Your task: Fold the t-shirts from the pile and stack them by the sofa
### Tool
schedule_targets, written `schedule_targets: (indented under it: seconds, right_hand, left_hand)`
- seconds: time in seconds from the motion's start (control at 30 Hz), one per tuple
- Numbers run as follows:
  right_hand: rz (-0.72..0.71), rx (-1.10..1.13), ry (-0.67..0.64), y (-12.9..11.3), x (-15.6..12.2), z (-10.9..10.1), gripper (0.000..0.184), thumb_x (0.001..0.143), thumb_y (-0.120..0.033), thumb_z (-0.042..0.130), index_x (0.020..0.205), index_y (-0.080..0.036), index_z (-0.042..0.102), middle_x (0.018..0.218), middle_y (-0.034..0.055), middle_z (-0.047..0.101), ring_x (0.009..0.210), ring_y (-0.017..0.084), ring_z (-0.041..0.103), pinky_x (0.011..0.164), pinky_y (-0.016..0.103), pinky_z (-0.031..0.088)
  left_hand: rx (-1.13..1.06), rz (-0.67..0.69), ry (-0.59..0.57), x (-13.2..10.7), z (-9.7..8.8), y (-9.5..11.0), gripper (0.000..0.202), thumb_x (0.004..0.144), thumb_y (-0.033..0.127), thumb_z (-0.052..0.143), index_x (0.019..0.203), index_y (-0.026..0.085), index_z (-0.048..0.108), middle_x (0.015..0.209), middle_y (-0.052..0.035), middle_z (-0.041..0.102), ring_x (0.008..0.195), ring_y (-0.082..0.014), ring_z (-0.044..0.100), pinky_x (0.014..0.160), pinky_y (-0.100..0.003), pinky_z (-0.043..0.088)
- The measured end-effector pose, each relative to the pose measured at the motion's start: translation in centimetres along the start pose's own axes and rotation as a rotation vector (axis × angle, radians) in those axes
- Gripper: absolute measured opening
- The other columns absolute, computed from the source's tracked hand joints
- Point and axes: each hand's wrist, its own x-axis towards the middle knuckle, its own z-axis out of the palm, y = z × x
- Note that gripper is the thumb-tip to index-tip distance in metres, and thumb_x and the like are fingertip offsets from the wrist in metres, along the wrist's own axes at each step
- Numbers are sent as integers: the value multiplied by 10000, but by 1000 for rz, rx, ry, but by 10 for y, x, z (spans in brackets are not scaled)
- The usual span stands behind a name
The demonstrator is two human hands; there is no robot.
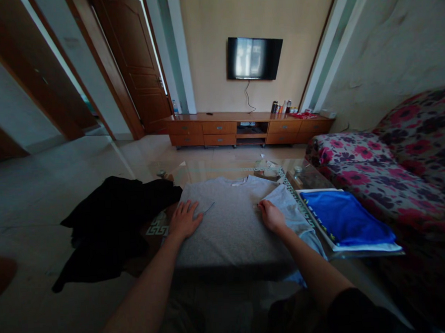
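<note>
A grey T-shirt (229, 221) lies spread over the glass coffee table in front of me, its neckline at the far side. My left hand (185, 219) rests flat on the shirt's left part with fingers spread. On the right, my right hand (273, 216) is closed, its fingers pinching the shirt fabric near the sleeve. The right side of the shirt is partly folded over, with a lighter layer showing beside that hand. A small dark mark on the shirt sits just right of my left fingers.
Black clothing (113, 222) is heaped at the table's left. Folded blue clothing (348, 217) lies on the right, on top of something white. A flowered sofa (367, 166) stands at the right. Beyond the glass table (222, 167) are a wooden TV cabinet (218, 128) and a wall television (254, 58).
</note>
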Motion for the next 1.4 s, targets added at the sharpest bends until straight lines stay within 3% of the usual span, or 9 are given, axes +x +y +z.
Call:
schedule_targets:
  seconds: [0.17, 0.33, 0.83, 1.07, 1.17, 1.27, 1.33, 1.4]
  right_hand:
    - [-122, -115, -70, -3, -6, -1, 320, 1042, -449, 433, 1248, -292, 621, 1279, 53, 593, 1016, 184, 635, 761, 255, 418]
    - [-80, -130, -51, -8, -5, 0, 337, 1062, -422, 373, 1157, -248, 646, 1220, 62, 611, 992, 184, 637, 752, 264, 417]
    - [8, 350, 106, 4, 9, 0, 279, 1006, -387, 381, 988, -191, 579, 1096, 114, 651, 1023, 214, 593, 936, 315, 432]
    - [25, 630, 28, -20, 4, -12, 426, 978, -530, 249, 979, -196, 513, 939, 71, 649, 706, 162, 613, 641, 276, 484]
    - [49, 846, -135, -39, -10, -21, 349, 951, -499, 312, 962, -206, 502, 926, 50, 639, 644, 129, 590, 564, 238, 447]
    - [-18, 966, -507, -61, -37, -33, 208, 896, -390, 407, 889, -208, 507, 799, 6, 596, 590, 107, 543, 539, 214, 415]
    - [-164, 791, -815, -78, -65, -36, 169, 871, -326, 434, 843, -201, 545, 731, -6, 580, 582, 110, 544, 548, 218, 424]
    - [-352, 447, -1054, -95, -99, -28, 207, 881, -317, 444, 811, -201, 600, 727, 2, 613, 601, 130, 580, 585, 248, 460]
  left_hand:
    - [8, -4, -3, 1, 2, 1, 677, 973, 640, 328, 1563, 312, 377, 1653, -36, 311, 1531, -323, 216, 1219, -485, 194]
    - [9, -1, 3, 1, 1, 0, 682, 973, 648, 322, 1564, 311, 372, 1656, -33, 305, 1531, -318, 217, 1221, -475, 195]
    - [-8, 4, 6, 0, 1, 0, 681, 975, 636, 324, 1565, 300, 370, 1650, -35, 318, 1533, -317, 213, 1228, -475, 176]
    - [-4, 6, 7, 0, 0, -1, 683, 974, 650, 315, 1559, 302, 380, 1653, -39, 311, 1532, -317, 215, 1225, -477, 185]
    - [-5, -3, 2, 0, 0, -1, 680, 973, 651, 318, 1558, 310, 382, 1653, -31, 312, 1534, -316, 207, 1225, -479, 182]
    - [-13, -5, -1, 0, 0, -1, 685, 972, 654, 313, 1561, 310, 377, 1652, -33, 313, 1535, -315, 206, 1226, -480, 179]
    - [-21, 0, 2, -1, 0, -2, 688, 971, 658, 309, 1562, 311, 375, 1653, -36, 311, 1534, -317, 209, 1225, -481, 181]
    - [-25, 5, 4, -1, -1, -3, 688, 970, 659, 312, 1562, 313, 374, 1653, -36, 310, 1533, -317, 210, 1223, -482, 183]
